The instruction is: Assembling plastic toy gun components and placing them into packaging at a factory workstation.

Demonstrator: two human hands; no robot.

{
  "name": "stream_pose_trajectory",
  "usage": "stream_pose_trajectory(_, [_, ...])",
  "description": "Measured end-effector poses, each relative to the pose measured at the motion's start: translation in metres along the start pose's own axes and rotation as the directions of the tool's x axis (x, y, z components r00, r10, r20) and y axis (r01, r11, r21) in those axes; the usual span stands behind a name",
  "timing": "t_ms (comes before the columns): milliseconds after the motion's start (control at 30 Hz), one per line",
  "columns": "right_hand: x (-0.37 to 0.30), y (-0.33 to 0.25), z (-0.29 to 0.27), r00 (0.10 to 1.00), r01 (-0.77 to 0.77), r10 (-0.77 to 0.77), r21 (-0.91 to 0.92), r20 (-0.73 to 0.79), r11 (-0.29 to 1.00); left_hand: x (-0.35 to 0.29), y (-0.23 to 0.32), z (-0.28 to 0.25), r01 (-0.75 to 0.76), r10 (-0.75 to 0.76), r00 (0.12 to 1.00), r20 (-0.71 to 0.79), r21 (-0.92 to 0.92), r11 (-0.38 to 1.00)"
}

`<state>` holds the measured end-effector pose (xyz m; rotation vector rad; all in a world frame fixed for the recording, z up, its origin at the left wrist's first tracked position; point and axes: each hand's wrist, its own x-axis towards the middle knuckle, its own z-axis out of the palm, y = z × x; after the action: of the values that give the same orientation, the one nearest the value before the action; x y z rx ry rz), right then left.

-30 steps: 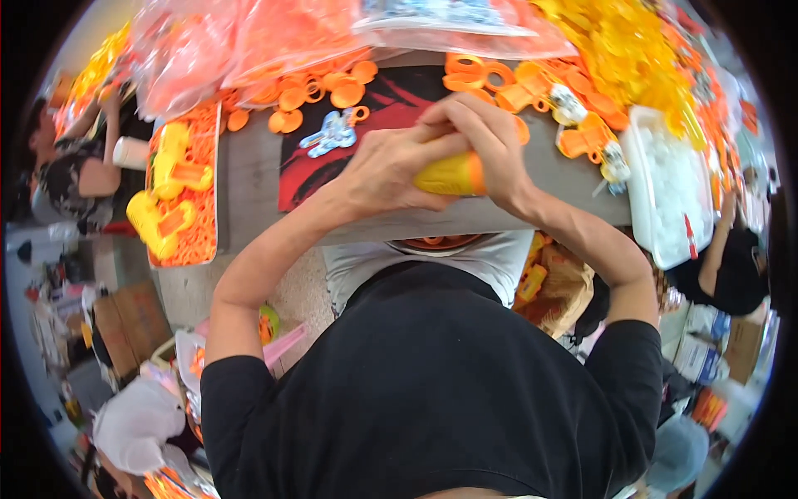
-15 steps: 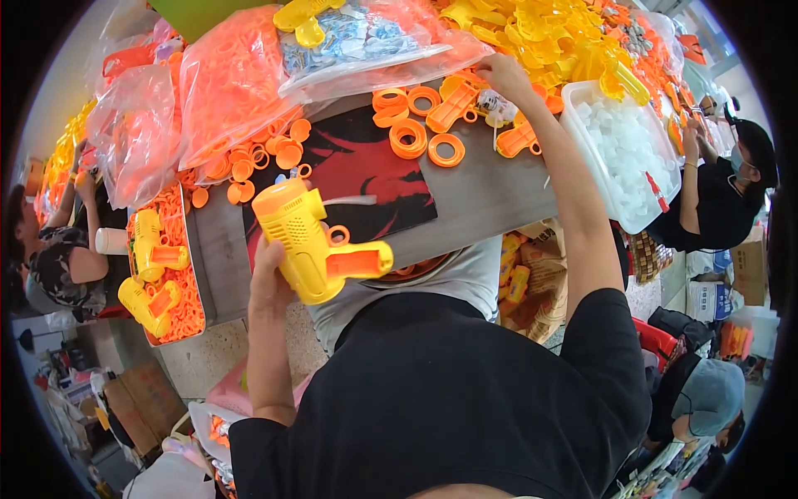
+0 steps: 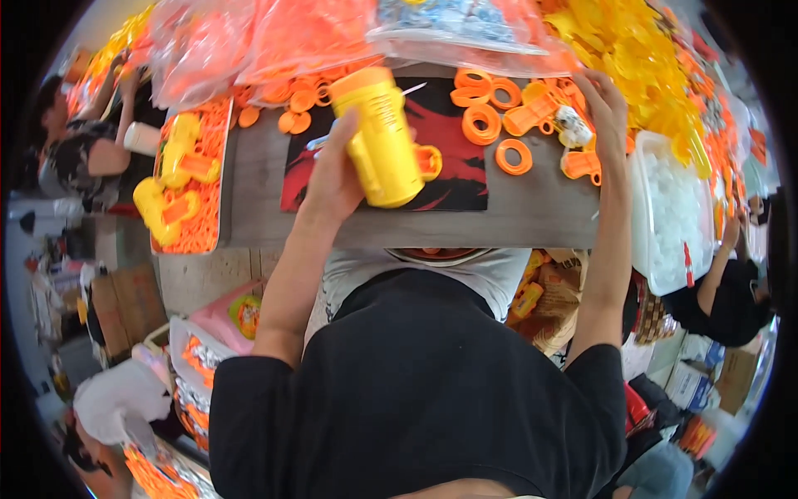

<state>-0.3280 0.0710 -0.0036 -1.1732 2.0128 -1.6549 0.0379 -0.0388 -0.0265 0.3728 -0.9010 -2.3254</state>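
Note:
My left hand [image 3: 337, 170] is closed around a yellow toy gun body [image 3: 384, 150] with an orange end, raised over the dark red-and-black mat [image 3: 449, 170]. The orange end points up and away. My right hand [image 3: 605, 104] is at the far right of the table, its fingers bent by the bag's edge; what they pinch, if anything, is hidden. Close to it lie an orange toy part [image 3: 532, 112], a small clear-and-white mechanism [image 3: 573, 126] and several orange rings [image 3: 514, 156].
Clear bags of orange parts [image 3: 312, 41] line the back. A yellow pile of shells [image 3: 623, 50] rises behind a white tub [image 3: 672, 224] of translucent pieces. At left, two yellow gun bodies [image 3: 176, 154] rest on a tray of orange parts [image 3: 187, 237]. Other people [image 3: 723, 291] work nearby.
The view has shifted, so the table's things appear farther right. My left hand has lifted the toy gun body farther over the mat and turned it. My right hand stays by the back orange parts.

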Motion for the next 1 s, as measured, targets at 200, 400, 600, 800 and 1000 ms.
stream_pose_trajectory(200, [-0.109, -0.055, 0.059, 0.945, -0.290, 0.088, 0.687, 0.314, 0.666, 0.022, -0.006, 0.035, -0.110, 0.126, 0.991, -0.035, 0.293, 0.950])
stream_pose_trajectory(400, [-0.142, -0.093, 0.104, 0.797, -0.601, 0.208, 0.778, 0.567, 0.184, 0.023, -0.019, 0.033, -0.309, 0.371, 0.924, -0.090, 0.394, 0.866])
stream_pose_trajectory(600, [-0.145, -0.098, 0.131, 0.859, -0.267, -0.056, 0.538, 0.509, 0.799, 0.018, -0.019, 0.022, -0.379, 0.461, 0.887, -0.033, 0.517, 0.767])
stream_pose_trajectory(800, [-0.143, -0.097, 0.140, 0.848, -0.213, -0.028, 0.388, 0.529, 0.897, 0.013, -0.014, 0.018, -0.409, 0.481, 0.876, 0.011, 0.545, 0.732])
stream_pose_trajectory(1000, [-0.141, -0.109, 0.140, 0.819, -0.252, 0.094, 0.209, 0.566, 0.945, 0.004, -0.008, 0.012, -0.343, 0.392, 0.919, 0.033, 0.557, 0.756])
